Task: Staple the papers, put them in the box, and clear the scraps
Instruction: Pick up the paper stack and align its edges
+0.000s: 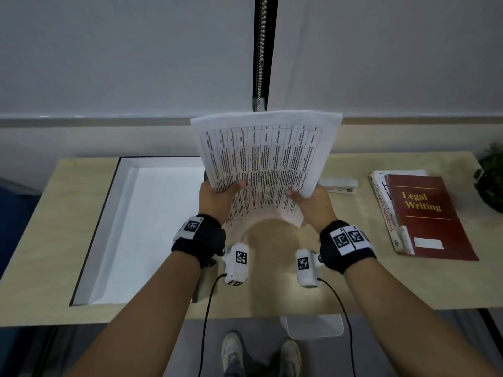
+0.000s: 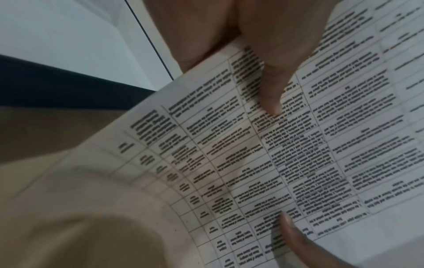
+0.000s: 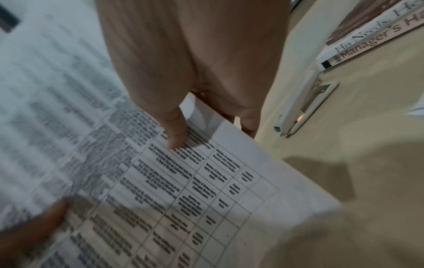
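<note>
A sheaf of printed papers [image 1: 265, 164] with a table of text is held up above the desk, its lower part bowed toward me. My left hand [image 1: 221, 194] pinches its left edge, thumb on the front. My right hand [image 1: 304, 198] pinches its right edge the same way. In the left wrist view the papers [image 2: 298, 145] fill the frame under my thumb [image 2: 273, 90]. In the right wrist view the papers [image 3: 160, 190] sit under my thumb [image 3: 174, 130]. A white stapler [image 1: 340, 185] lies on the desk behind the right hand, also visible as the stapler [image 3: 305, 107]. The white open box [image 1: 130, 213] lies to the left.
Two books [image 1: 424, 213], the red one titled Legal Writing, are stacked at the right of the wooden desk [image 1: 353, 284]. A plant [image 1: 490, 178] stands at the far right edge. A small white scrap [image 3: 416, 110] lies beyond the stapler. A wall rises behind the desk.
</note>
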